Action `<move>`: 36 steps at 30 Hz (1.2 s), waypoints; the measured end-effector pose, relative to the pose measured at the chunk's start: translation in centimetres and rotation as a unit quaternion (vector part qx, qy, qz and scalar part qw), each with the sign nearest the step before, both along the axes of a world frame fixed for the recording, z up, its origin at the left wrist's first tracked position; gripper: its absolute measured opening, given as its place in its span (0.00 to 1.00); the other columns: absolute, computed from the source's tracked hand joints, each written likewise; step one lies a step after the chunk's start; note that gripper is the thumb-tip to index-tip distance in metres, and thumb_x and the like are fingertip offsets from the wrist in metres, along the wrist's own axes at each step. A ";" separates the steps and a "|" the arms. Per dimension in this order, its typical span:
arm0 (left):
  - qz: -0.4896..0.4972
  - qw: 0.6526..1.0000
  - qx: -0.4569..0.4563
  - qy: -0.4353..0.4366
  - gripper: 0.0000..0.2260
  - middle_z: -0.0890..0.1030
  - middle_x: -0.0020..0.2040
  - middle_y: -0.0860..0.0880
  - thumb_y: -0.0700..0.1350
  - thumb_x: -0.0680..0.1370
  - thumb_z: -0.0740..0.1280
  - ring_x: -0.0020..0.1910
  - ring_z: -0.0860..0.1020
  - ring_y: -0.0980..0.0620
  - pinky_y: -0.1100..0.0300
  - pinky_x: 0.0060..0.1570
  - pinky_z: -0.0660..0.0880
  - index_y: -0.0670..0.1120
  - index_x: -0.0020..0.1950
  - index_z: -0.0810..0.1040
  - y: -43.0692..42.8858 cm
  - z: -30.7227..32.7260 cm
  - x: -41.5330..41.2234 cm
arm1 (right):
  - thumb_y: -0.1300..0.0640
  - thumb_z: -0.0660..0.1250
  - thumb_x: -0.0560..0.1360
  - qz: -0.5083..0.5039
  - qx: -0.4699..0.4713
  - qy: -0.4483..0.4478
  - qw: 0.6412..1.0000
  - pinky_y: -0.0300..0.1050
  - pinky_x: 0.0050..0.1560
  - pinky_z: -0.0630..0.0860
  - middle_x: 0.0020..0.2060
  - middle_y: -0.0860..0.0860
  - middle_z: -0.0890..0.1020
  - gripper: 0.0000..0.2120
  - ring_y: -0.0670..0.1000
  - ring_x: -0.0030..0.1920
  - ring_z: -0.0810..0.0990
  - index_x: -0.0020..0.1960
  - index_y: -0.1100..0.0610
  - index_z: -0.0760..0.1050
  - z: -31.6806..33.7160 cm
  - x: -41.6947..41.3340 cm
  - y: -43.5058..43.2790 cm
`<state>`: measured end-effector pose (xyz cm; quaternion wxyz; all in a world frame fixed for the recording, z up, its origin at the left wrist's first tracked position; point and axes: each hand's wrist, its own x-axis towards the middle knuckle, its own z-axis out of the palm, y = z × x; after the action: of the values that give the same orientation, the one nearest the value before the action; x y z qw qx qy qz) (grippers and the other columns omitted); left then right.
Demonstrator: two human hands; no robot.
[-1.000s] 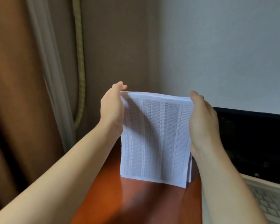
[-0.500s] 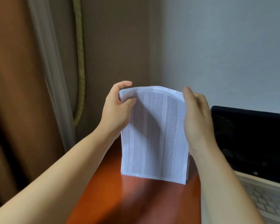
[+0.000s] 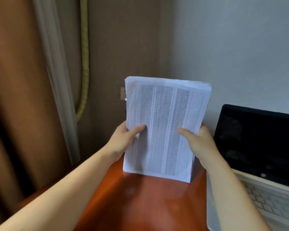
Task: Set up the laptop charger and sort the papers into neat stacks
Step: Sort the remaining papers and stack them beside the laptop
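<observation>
A thick stack of printed papers [image 3: 165, 117], covered in fine table rows, stands upright with its bottom edge at the reddish wooden desk [image 3: 140, 202]. My left hand [image 3: 122, 142] grips its left edge, thumb across the front sheet. My right hand [image 3: 197, 142] grips the right edge the same way, fingers hidden behind the stack. The open laptop [image 3: 259, 147], with a dark screen and pale keyboard, sits to the right. No charger is visible.
A brown curtain [image 3: 18, 97] with a yellowish cord [image 3: 84, 64] hangs at the left. A small wall fitting [image 3: 122, 93] shows just behind the stack's left edge. A grey wall stands behind the desk.
Both hands slid down from the stack's top corners to its lower sides. The top of the stack now stands free and straight instead of bowed.
</observation>
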<state>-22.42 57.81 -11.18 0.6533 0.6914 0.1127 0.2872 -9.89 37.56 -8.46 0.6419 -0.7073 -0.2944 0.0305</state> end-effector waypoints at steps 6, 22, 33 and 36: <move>0.187 0.976 0.105 -0.031 0.06 0.83 0.51 0.57 0.48 0.83 0.67 0.49 0.82 0.58 0.62 0.46 0.76 0.55 0.59 0.77 -1.9 0.2 1.3 | 0.60 0.70 0.77 -0.073 0.066 -0.014 0.995 0.39 0.44 0.75 0.52 0.45 0.82 0.15 0.45 0.50 0.81 0.62 0.53 0.75 1.1 -0.8 1.7; 0.192 0.977 0.085 0.038 0.14 0.79 0.61 0.56 0.53 0.85 0.60 0.61 0.77 0.55 0.56 0.60 0.71 0.51 0.68 0.72 -1.3 -3.4 2.0 | 0.63 0.69 0.77 -0.039 -0.022 0.017 0.999 0.43 0.51 0.77 0.51 0.43 0.84 0.18 0.46 0.52 0.82 0.64 0.52 0.75 -2.4 0.3 2.1; 0.304 0.926 0.224 0.034 0.46 0.61 0.81 0.48 0.59 0.75 0.75 0.78 0.64 0.48 0.45 0.75 0.65 0.52 0.84 0.50 1.1 2.5 0.0 | 0.60 0.62 0.80 -0.136 -0.111 -0.195 0.965 0.49 0.50 0.76 0.54 0.53 0.81 0.06 0.57 0.53 0.79 0.57 0.56 0.71 0.6 -1.4 1.3; 0.305 0.883 0.354 -0.039 0.56 0.52 0.84 0.52 0.63 0.68 0.79 0.83 0.51 0.52 0.39 0.79 0.53 0.53 0.84 0.46 1.9 6.2 -1.1 | 0.62 0.60 0.79 -0.154 -0.168 -0.317 0.920 0.57 0.46 0.76 0.50 0.55 0.80 0.06 0.63 0.51 0.78 0.53 0.54 0.67 2.1 -2.9 1.2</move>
<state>-23.48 59.68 -5.02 0.2489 0.7961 0.1833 0.5202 -12.77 38.75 -6.33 0.3832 -0.8140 -0.3609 -0.2457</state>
